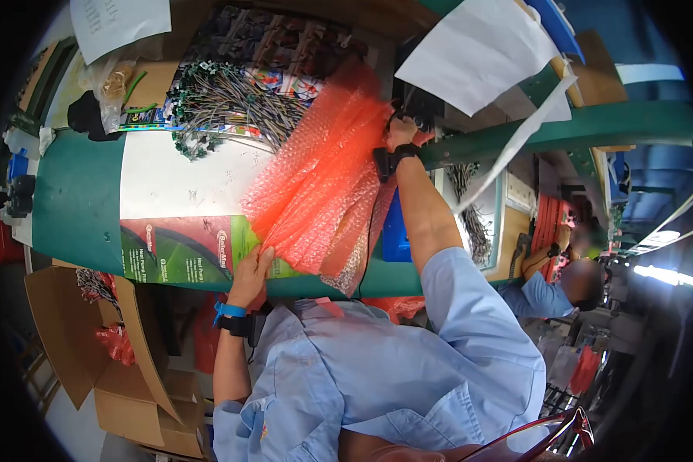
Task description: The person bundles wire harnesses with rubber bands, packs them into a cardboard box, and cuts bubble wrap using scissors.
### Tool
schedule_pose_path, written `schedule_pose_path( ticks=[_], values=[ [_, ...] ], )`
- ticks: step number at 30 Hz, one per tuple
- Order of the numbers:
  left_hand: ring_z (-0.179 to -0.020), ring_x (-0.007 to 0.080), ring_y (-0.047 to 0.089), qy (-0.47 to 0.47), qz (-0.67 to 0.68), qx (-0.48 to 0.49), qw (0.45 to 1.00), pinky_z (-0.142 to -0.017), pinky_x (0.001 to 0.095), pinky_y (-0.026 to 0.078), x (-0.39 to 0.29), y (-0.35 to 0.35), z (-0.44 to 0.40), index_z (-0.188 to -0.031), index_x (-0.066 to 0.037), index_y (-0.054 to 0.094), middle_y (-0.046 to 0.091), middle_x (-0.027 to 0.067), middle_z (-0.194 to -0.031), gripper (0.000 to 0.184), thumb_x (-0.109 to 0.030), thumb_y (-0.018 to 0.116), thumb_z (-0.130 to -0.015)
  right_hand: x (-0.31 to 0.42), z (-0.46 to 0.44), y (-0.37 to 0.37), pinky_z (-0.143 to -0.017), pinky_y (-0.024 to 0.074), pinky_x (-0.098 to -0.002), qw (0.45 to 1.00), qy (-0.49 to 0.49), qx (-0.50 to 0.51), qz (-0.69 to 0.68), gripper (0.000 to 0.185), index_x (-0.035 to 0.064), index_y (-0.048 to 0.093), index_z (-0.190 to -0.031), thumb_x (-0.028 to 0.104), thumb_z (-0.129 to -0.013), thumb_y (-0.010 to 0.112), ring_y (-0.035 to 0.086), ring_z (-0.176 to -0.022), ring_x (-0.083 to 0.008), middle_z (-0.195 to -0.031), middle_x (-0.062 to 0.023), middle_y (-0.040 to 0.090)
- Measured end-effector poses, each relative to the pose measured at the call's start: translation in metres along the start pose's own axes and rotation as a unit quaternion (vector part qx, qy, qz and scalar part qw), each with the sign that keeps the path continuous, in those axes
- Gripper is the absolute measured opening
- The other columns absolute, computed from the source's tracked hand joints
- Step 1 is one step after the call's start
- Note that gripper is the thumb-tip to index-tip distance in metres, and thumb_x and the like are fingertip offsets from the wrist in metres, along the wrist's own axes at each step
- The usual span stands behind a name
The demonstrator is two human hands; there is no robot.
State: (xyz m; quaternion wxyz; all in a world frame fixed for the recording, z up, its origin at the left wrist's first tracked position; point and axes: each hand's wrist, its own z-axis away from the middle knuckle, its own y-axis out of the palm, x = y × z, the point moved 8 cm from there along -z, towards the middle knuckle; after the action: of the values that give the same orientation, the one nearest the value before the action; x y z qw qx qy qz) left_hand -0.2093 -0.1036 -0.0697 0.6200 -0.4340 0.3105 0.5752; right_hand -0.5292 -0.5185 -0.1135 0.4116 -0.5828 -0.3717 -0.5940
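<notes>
A long sheet of red bubble wrap (323, 177) stretches diagonally over the table in front of me, creased and gathered in folds. At its near left edge, my left hand (250, 277) pinches the wrap between thumb and fingers, just above the table's front edge. Farther off to the right, my right hand (400, 132) is closed at the wrap's far right side; its fingertips are partly hidden. A bundle of thin cables with dark green connectors (227, 100) lies behind the wrap on the left.
A green and dark printed sheet (177, 250) covers the table's front, beside a white surface (177, 177). An open cardboard box (150, 346) stands below left. A green metal post (562, 131) crosses at right, near hanging papers (477, 54). A co-worker (543, 296) sits far right.
</notes>
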Motion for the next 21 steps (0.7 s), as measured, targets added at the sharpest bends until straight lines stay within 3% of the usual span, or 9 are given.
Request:
schedule_pose_path(
  ticks=[2, 7, 9, 11, 14, 16, 18, 20, 21],
  values=[
    [-0.052, 0.0181, 0.053, -0.001, 0.016, 0.031, 0.999, -0.052, 0.0290, 0.042, -0.001, 0.003, 0.001, -0.092, 0.003, 0.054, 0.052, 0.0098, -0.060, 0.041, -0.038, 0.047, -0.094, -0.007, -0.013, -0.006, -0.039, 0.0365, -0.0292, 0.993, -0.022, -0.014, 0.119, 0.010, 0.0048, 0.059, -0.068, 0.007, -0.074, 0.066, 0.049, -0.041, -0.0145, -0.057, -0.0024, 0.055],
    [-0.051, 0.0181, 0.052, -0.010, 0.052, 0.056, 0.997, -0.051, 0.0300, 0.042, -0.002, 0.002, 0.012, -0.091, 0.003, 0.053, 0.051, 0.0091, -0.058, 0.040, -0.036, 0.046, -0.095, 0.026, 0.022, -0.003, -0.040, 0.0374, -0.0267, 0.990, -0.071, -0.051, 0.107, 0.013, 0.0035, 0.058, -0.070, 0.010, -0.075, 0.069, 0.051, -0.044, -0.0135, -0.060, -0.0033, 0.057],
    [-0.051, 0.0184, 0.052, -0.025, 0.032, 0.062, 0.997, -0.051, 0.0311, 0.041, 0.001, 0.005, 0.011, -0.092, 0.003, 0.053, 0.051, 0.0092, -0.058, 0.039, -0.035, 0.046, -0.095, 0.063, 0.057, 0.003, -0.057, 0.0434, -0.0331, 0.999, -0.004, -0.007, 0.036, 0.022, -0.0032, 0.061, -0.072, 0.018, -0.077, 0.066, 0.058, -0.063, -0.0194, -0.063, -0.0072, 0.060],
    [-0.052, 0.0196, 0.050, 0.005, -0.003, -0.001, 1.000, -0.051, 0.0334, 0.040, 0.008, 0.002, 0.007, -0.094, 0.003, 0.053, 0.050, 0.0099, -0.058, 0.038, -0.034, 0.046, -0.095, 0.051, 0.038, -0.006, -0.056, 0.0422, -0.0351, 0.985, -0.110, -0.044, 0.125, 0.024, -0.0034, 0.060, -0.076, 0.020, -0.079, 0.066, 0.056, -0.060, -0.0209, -0.064, -0.0103, 0.060],
    [-0.053, 0.0204, 0.049, 0.016, 0.012, -0.017, 1.000, -0.051, 0.0350, 0.039, 0.002, 0.000, 0.008, -0.097, 0.003, 0.053, 0.049, 0.0109, -0.058, 0.038, -0.034, 0.046, -0.095, 0.153, 0.118, 0.017, -0.059, 0.0413, -0.0361, 0.943, -0.230, 0.015, 0.242, 0.028, -0.0026, 0.057, -0.084, 0.024, -0.083, 0.066, 0.053, -0.061, -0.0216, -0.068, -0.0143, 0.056],
    [-0.053, 0.0199, 0.049, 0.013, 0.000, -0.019, 1.000, -0.051, 0.0344, 0.039, 0.000, -0.001, 0.010, -0.097, 0.003, 0.054, 0.050, 0.0105, -0.059, 0.038, -0.035, 0.046, -0.095, 0.162, 0.140, 0.014, -0.059, 0.0417, -0.0321, 0.941, -0.283, 0.021, 0.185, 0.031, -0.0026, 0.056, -0.084, 0.027, -0.084, 0.066, 0.055, -0.063, -0.0204, -0.070, -0.0127, 0.060],
    [-0.053, 0.0195, 0.049, 0.008, -0.013, -0.021, 1.000, -0.051, 0.0339, 0.039, -0.002, -0.005, 0.013, -0.097, 0.002, 0.054, 0.051, 0.0100, -0.060, 0.038, -0.035, 0.047, -0.095, 0.177, 0.195, 0.018, -0.050, 0.0425, -0.0253, 0.980, -0.111, 0.139, 0.084, 0.031, -0.0008, 0.056, -0.085, 0.029, -0.086, 0.064, 0.057, -0.058, -0.0139, -0.076, -0.0091, 0.064],
    [-0.055, 0.0181, 0.050, 0.011, -0.008, -0.003, 1.000, -0.052, 0.0331, 0.039, -0.009, -0.004, 0.013, -0.098, 0.001, 0.054, 0.052, 0.0086, -0.063, 0.038, -0.035, 0.046, -0.094, 0.166, 0.243, 0.013, -0.044, 0.0423, -0.0228, 0.952, 0.023, 0.283, 0.116, 0.025, 0.0019, 0.055, -0.090, 0.026, -0.088, 0.061, 0.058, -0.054, -0.0097, -0.076, -0.0068, 0.064],
    [-0.052, 0.0065, 0.036, 0.010, 0.025, 0.010, 1.000, -0.047, 0.0227, 0.031, -0.013, -0.002, 0.013, -0.091, -0.003, 0.051, 0.041, -0.0019, -0.062, 0.030, -0.031, 0.045, -0.096, 0.156, 0.267, 0.005, -0.045, 0.0425, -0.0234, 0.924, 0.038, 0.344, 0.163, 0.024, 0.0023, 0.054, -0.090, 0.025, -0.088, 0.060, 0.058, -0.054, -0.0103, -0.074, -0.0061, 0.064]
  ],
)
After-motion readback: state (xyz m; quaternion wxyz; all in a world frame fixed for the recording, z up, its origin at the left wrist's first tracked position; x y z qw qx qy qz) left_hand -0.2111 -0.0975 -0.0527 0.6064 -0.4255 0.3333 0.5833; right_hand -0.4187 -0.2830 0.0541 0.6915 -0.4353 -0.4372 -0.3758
